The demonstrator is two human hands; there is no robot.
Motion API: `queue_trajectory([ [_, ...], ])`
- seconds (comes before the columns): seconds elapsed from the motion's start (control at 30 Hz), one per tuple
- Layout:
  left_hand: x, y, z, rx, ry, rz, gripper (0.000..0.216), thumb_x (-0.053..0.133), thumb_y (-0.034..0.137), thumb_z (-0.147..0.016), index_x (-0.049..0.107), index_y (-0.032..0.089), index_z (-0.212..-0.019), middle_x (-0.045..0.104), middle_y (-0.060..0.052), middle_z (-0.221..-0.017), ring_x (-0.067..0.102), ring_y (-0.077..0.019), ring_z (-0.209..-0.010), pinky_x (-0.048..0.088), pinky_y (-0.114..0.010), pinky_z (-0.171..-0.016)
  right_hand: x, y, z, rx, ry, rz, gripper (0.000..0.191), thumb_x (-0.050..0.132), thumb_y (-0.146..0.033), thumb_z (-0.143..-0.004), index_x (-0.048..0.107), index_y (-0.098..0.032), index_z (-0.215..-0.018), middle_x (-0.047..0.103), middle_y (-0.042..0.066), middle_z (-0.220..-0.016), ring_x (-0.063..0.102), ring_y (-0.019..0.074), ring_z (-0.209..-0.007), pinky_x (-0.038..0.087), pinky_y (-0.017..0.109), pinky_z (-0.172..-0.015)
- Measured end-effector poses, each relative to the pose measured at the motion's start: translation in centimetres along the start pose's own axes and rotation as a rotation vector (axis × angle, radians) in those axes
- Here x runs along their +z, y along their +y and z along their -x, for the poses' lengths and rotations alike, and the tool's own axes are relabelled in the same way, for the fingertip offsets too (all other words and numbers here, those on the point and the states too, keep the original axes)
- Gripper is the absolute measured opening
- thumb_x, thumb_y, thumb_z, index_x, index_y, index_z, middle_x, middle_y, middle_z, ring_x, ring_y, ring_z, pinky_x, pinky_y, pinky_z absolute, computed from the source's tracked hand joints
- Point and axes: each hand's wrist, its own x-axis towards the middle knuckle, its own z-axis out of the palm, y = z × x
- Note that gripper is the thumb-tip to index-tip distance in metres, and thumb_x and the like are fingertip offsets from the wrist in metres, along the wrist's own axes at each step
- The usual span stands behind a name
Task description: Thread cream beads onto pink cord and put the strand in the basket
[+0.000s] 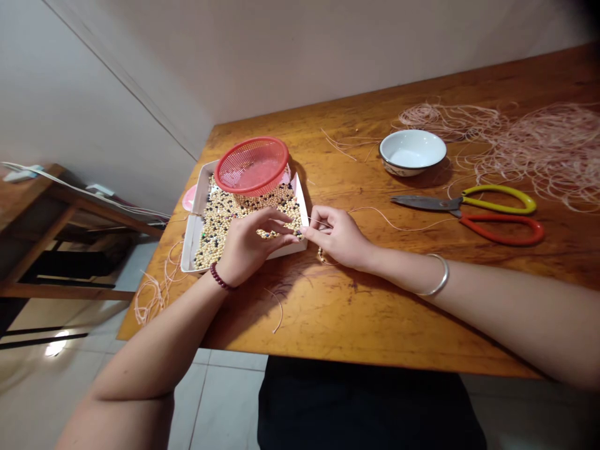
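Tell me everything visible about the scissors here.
The scissors lie on the wooden table, beyond the right forearm and nearer than the bowl. Their grey blades look metal and close together, pointing left. The loop handles, one yellow, one red, look plastic-coated and spread apart. Neither the left hand nor the right hand touches them. A pale cord seems to reach them near the pivot.

Illumination: moderate, warm on the wooden table (356, 325); the wall (300, 50) renders muted grey. Shadows: soft-edged, falling right of the red basket (248, 172) and white bowl (412, 150), indicating light from the left. Glare: one bright spot on the floor (84, 369), left. Far right corner: dark. Right forearm (506, 306): wide-angle stretch toward the edge. Beads (215, 231): softly resolved.
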Motion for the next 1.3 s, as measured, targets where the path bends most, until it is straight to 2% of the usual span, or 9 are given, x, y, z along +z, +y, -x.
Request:
queue_trajectory([
  [0.13, -0.05, 0.17, -0.14, 0.08, -0.039, -0.091, 0.02, 0.072, 0.035, -0.076, 0.065, 0.016, -0.076, 0.068, -0.003, -0.072, 0.065, -0.0118, -0.067, 0.054, -0.022, -0.064, 0.16, -0.31, 0.23, -0.014, -0.064, -0.075, 0.025, 0.062, -0.032, -0.079, 0.043, -0.019, -0.069, 0.045, -0.005, -0.06, 0.031, 0.0058, -0.049, 0.024, 0.023, -0.047],
  [0.2, -0.03, 0.28, -0.16, 0.094, -0.056, -0.088, 0.022, 0.071, 0.038, -0.077, 0.065, 0.016, -0.075, 0.068, -0.003, -0.072, 0.064, -0.0118, -0.067, 0.053, -0.023, -0.064, 0.25, -0.46, 0.42, -0.004, -0.082, -0.091, 0.025, 0.063, -0.032, -0.078, 0.044, -0.019, -0.07, 0.046, -0.005, -0.061, 0.031, 0.0055, -0.049, 0.023, 0.023, -0.046],
  [0.33, 0.0, 0.24, -0.11, 0.021, -0.02, -0.041, 0.03, 0.073, 0.043, -0.073, 0.062, 0.016, -0.079, 0.067, -0.003, -0.074, 0.064, -0.0127, -0.067, 0.054, -0.024, -0.062, 0.28, -0.68, 0.49, -0.001, 0.041, -0.051, 0.027, 0.061, -0.032, -0.079, 0.041, -0.019, -0.066, 0.044, -0.005, -0.06, 0.033, 0.006, -0.051, 0.025, 0.023, -0.048],
  [0.43, -0.07, 0.06, -0.09, 0.02, 0.018, -0.083, 0.031, 0.075, 0.044, -0.071, 0.061, 0.016, -0.073, 0.067, -0.004, -0.071, 0.063, -0.0132, -0.065, 0.053, -0.025, -0.061, 0.22, -0.72, 0.33, 0.007, 0.125, -0.043, 0.029, 0.061, -0.032, -0.079, 0.04, -0.019, -0.065, 0.042, -0.005, -0.059, 0.035, 0.0067, -0.053, 0.025, 0.023, -0.048],
  [0.57, -0.14, -0.05, -0.06, 0.011, 0.033, -0.081, 0.025, 0.075, 0.038, -0.072, 0.063, 0.017, -0.069, 0.068, -0.004, -0.073, 0.063, -0.0139, -0.067, 0.054, -0.026, -0.062, 0.23, -0.64, 0.26, 0.007, 0.14, -0.041, 0.03, 0.062, -0.034, -0.078, 0.039, -0.02, -0.064, 0.041, -0.005, -0.058, 0.034, 0.0065, -0.052, 0.025, 0.023, -0.047],
  [0.83, 0.06, -0.03, 0.0, -0.034, 0.061, -0.06, 0.015, 0.072, 0.031, -0.076, 0.07, 0.018, -0.081, 0.072, -0.005, -0.082, 0.066, -0.0139, -0.072, 0.056, -0.027, -0.066, 0.2, -0.43, 0.26, -0.005, 0.15, -0.013, 0.028, 0.061, -0.032, -0.078, 0.04, -0.019, -0.065, 0.042, -0.005, -0.058, 0.036, 0.0071, -0.052, 0.027, 0.022, -0.048],
  [1.07, 0.15, 0.25, -0.17, -0.09, 0.034, 0.131, 0.026, 0.074, 0.028, -0.074, 0.056, 0.018, -0.089, 0.07, -0.004, -0.084, 0.07, -0.0176, -0.082, 0.06, -0.026, -0.065, 0.21, -0.38, 0.43, -0.021, 0.12, 0.031, 0.027, 0.059, -0.032, -0.08, 0.041, -0.019, -0.065, 0.042, -0.005, -0.058, 0.036, 0.0071, -0.051, 0.028, 0.022, -0.048],
  [1.3, 0.19, 0.1, -0.12, -0.099, -0.008, 0.148, 0.03, 0.072, 0.033, -0.076, 0.051, 0.02, -0.092, 0.069, -0.004, -0.087, 0.071, -0.02, -0.085, 0.062, -0.028, -0.069, 0.2, -0.18, 0.41, -0.011, 0.1, 0.057, 0.027, 0.059, -0.033, -0.081, 0.042, -0.019, -0.066, 0.043, -0.004, -0.06, 0.035, 0.007, -0.052, 0.027, 0.023, -0.049],
])
